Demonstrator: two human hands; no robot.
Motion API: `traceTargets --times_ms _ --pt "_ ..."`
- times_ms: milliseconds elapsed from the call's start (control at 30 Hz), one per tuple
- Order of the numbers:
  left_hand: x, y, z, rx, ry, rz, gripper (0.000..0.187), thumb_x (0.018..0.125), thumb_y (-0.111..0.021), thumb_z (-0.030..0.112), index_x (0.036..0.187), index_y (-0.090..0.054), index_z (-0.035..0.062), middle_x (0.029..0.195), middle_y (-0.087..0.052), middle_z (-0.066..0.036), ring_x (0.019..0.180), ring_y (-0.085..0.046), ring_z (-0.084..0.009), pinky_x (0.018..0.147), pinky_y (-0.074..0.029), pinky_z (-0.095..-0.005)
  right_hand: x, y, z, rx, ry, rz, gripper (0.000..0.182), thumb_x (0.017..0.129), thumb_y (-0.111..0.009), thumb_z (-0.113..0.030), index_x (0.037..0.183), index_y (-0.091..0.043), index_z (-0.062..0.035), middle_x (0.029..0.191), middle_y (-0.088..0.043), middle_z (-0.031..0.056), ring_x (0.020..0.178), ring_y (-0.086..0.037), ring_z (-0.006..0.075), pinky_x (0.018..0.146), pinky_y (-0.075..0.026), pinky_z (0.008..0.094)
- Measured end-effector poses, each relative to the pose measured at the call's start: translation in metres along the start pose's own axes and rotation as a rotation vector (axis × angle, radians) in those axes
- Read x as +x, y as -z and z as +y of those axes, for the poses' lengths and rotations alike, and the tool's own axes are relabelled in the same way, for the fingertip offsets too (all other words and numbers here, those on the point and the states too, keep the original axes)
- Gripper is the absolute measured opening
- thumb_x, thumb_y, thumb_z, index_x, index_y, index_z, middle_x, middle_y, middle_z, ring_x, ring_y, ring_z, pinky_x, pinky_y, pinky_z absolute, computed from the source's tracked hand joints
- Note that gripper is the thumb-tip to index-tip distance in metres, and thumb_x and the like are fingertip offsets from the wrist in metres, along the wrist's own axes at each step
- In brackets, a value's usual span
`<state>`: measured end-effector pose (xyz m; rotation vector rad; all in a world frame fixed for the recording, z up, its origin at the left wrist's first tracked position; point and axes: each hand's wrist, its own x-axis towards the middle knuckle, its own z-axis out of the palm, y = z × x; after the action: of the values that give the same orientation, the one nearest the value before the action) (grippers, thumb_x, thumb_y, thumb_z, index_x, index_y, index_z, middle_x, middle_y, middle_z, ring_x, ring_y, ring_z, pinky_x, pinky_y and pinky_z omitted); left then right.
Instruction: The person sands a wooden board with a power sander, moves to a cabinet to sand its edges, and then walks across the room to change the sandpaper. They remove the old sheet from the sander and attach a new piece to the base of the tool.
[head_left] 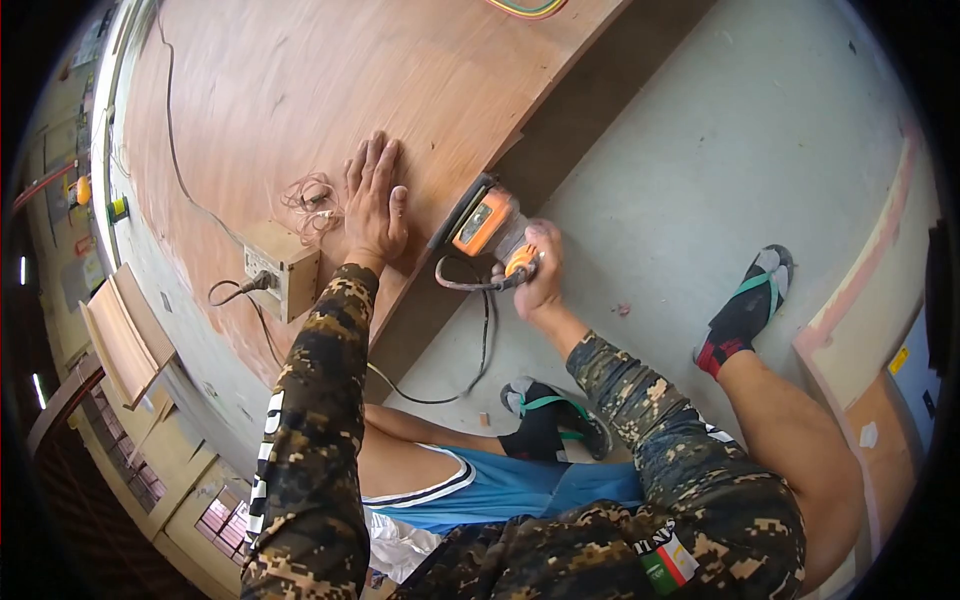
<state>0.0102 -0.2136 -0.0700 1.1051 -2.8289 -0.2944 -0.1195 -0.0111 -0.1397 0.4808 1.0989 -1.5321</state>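
Note:
My right hand (541,268) is wrapped round an orange and black electric sander (483,222). The sander is tilted on its side, with its dark pad against the edge of a large wooden board (430,90). A black cord (487,340) loops down from the tool. Flat on the board's top lies my left hand (376,205), fingers stretched out, close to the edge. Beside its fingers is a small tangle of thin brownish wire (312,200).
A wooden socket box (285,278) with a black plug (262,281) sits on the board, left of my left hand. A thin cable (180,165) runs across the surface. Below are the grey floor (680,210) and my sandalled feet (755,295). A pale panel (850,290) stands at right.

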Motion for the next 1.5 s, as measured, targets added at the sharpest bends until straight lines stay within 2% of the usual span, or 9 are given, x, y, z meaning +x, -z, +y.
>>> traceTargets --times_ms 67,133,267,600,800,867,1100,1333,1500 --pt "0.0 -0.001 -0.001 -0.008 0.002 0.008 0.065 0.105 -0.024 0.048 0.15 -0.042 0.005 0.158 -0.037 -0.016 0.146 -0.029 -0.0374 0.12 -0.02 -0.0466 -0.009 0.001 0.008 -0.017 -0.009 0.004 0.05 0.086 -0.057 -0.047 0.123 -0.047 -0.014 0.091 -0.063 0.0101 0.06 -0.064 0.0233 0.049 -0.055 0.0344" --pt "-0.001 -0.002 -0.003 -0.009 0.004 0.005 0.065 0.105 -0.024 0.049 0.15 -0.042 0.0051 0.158 -0.037 -0.015 0.146 -0.029 -0.0373 0.12 -0.02 -0.0464 -0.028 0.0 0.019 0.099 -0.381 -0.03 0.037 0.087 -0.058 -0.043 0.106 -0.053 -0.0112 0.09 -0.059 0.009 0.058 -0.062 0.0212 0.05 -0.056 0.0328" --pt "-0.002 -0.002 -0.003 -0.063 0.012 -0.003 0.059 0.102 -0.034 0.041 0.152 -0.041 0.011 0.16 -0.033 -0.014 0.147 -0.027 -0.0368 0.121 -0.016 -0.0486 -0.039 -0.002 0.025 0.14 -0.619 -0.129 0.04 0.086 -0.057 -0.051 0.096 -0.056 -0.0126 0.076 -0.06 0.0062 0.054 -0.061 0.0204 0.049 -0.054 0.0307" --pt "0.0 -0.002 -0.003 -0.06 -0.01 0.01 0.059 0.101 -0.035 0.04 0.152 -0.04 0.0098 0.16 -0.033 -0.015 0.148 -0.028 -0.0357 0.121 -0.016 -0.049 -0.01 -0.004 -0.024 0.151 -0.402 -0.058 0.046 0.087 -0.058 -0.054 0.097 -0.058 -0.0099 0.073 -0.06 0.0051 0.055 -0.062 0.0192 0.048 -0.055 0.0315" --pt "-0.002 -0.002 -0.003 -0.06 0.006 -0.002 0.059 0.102 -0.034 0.041 0.152 -0.04 0.0092 0.16 -0.032 -0.015 0.148 -0.026 -0.036 0.121 -0.017 -0.0489 -0.011 -0.003 -0.019 0.13 -0.309 -0.028 0.038 0.085 -0.06 -0.04 0.115 -0.048 -0.02 0.105 -0.052 0.0071 0.077 -0.062 0.0225 0.048 -0.056 0.0363" --pt "0.0 -0.001 -0.003 -0.065 -0.003 0.004 0.059 0.102 -0.034 0.041 0.152 -0.039 0.0092 0.161 -0.032 -0.015 0.148 -0.026 -0.0362 0.122 -0.016 -0.0487 0.005 -0.006 -0.034 0.106 -0.102 -0.024 0.038 0.083 -0.062 -0.045 0.111 -0.05 -0.022 0.1 -0.06 0.0029 0.087 -0.063 0.0219 0.06 -0.055 0.0396" --pt "0.001 0.004 0.0 -0.039 0.017 -0.027 0.061 0.1 -0.036 0.04 0.153 -0.037 0.0093 0.161 -0.031 -0.015 0.149 -0.025 -0.0352 0.122 -0.014 -0.0494 0.054 -0.01 -0.15 -0.052 0.235 -0.116 0.047 0.085 -0.062 -0.022 0.128 -0.044 -0.0143 0.117 -0.055 0.0106 0.103 -0.062 0.0293 0.076 -0.058 0.0517" --pt "0.001 0.008 0.004 -0.029 0.029 -0.045 0.061 0.099 -0.039 0.04 0.152 -0.038 0.0096 0.16 -0.033 -0.015 0.149 -0.024 -0.0354 0.122 -0.013 -0.0496 0.072 -0.007 -0.205 -0.083 0.346 -0.178 0.054 0.08 -0.065 0.0 0.127 -0.041 -0.0093 0.113 -0.052 0.0118 0.094 -0.058 0.0229 0.074 -0.054 0.0355" --pt "0.005 0.009 0.009 0.001 0.072 -0.102 0.065 0.099 -0.039 0.04 0.156 -0.031 0.0103 0.163 -0.027 -0.013 0.151 -0.019 -0.0341 0.123 -0.011 -0.0501 0.069 -0.018 -0.163 -0.017 0.476 0.006 0.037 0.082 -0.072 -0.004 0.112 -0.051 -0.0079 0.103 -0.053 0.0065 0.091 -0.055 0.0169 0.077 -0.051 0.0315"
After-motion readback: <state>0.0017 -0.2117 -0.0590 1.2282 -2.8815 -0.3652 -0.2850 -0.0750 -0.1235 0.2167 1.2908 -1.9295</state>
